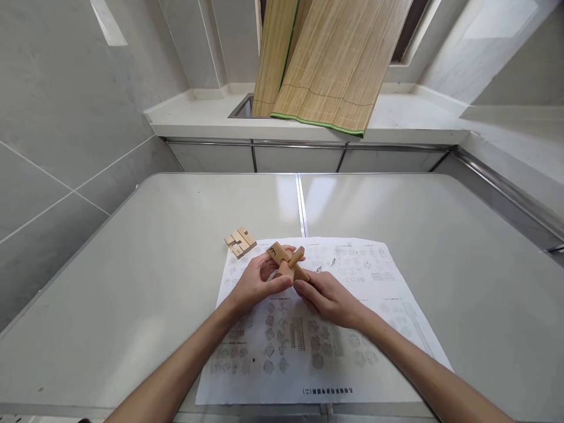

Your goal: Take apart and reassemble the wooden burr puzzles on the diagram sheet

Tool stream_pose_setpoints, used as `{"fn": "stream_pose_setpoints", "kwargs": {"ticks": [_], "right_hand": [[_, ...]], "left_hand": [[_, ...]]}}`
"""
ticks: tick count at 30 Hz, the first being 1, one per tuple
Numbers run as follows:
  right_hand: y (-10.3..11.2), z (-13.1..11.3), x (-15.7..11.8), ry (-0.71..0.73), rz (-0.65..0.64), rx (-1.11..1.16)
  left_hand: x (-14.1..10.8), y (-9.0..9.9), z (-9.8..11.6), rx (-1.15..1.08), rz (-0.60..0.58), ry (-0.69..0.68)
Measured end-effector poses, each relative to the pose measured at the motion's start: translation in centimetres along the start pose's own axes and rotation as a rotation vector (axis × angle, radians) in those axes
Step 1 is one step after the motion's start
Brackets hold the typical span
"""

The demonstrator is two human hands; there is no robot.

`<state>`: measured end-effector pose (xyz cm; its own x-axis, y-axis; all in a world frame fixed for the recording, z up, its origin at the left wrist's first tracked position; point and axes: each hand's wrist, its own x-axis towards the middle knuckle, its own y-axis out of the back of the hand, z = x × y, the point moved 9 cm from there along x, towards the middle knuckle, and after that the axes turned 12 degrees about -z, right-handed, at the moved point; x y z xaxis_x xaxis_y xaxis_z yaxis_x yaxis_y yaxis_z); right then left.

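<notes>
Several joined wooden puzzle pieces [285, 268] are held above a printed paper sheet [326, 376], one piece bearing a dark curved mark. My left hand [261, 283] grips them from the left, with its thumb at the front and fingers behind. From the right, my right hand [328, 296] holds their lower right end, its thumb near the left thumb and some fingers hidden underneath. Other notched wooden pieces [240, 241] lie side by side at the sheet's upper left corner, left of my hands.
The pale table [132, 294] has a metal seam running down its middle. Beyond it stands a white counter [198, 120] with a sink edge [241, 108]. A bamboo mat [330, 70] with green edging hangs over the counter. Grey tiled walls flank both sides.
</notes>
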<state>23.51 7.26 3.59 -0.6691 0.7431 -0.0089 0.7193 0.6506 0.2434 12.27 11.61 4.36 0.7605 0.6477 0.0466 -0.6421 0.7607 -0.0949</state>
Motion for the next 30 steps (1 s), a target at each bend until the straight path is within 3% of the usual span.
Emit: {"fn": "stream_pose_setpoints", "kwargs": {"ticks": [10, 17, 30], "right_hand": [[-0.27, -0.08, 0.08, -0.024, -0.033, 0.014], [0.36, 0.38, 0.02, -0.031, 0.054, -0.064], [0.53, 0.17, -0.19, -0.018, 0.054, -0.126]], "left_hand": [[0.03, 0.08, 0.25, 0.026, -0.008, 0.065], [-0.20, 0.81, -0.12, 0.010, 0.069, 0.062], [-0.10, 0.14, 0.07, 0.041, 0.011, 0.085]]}}
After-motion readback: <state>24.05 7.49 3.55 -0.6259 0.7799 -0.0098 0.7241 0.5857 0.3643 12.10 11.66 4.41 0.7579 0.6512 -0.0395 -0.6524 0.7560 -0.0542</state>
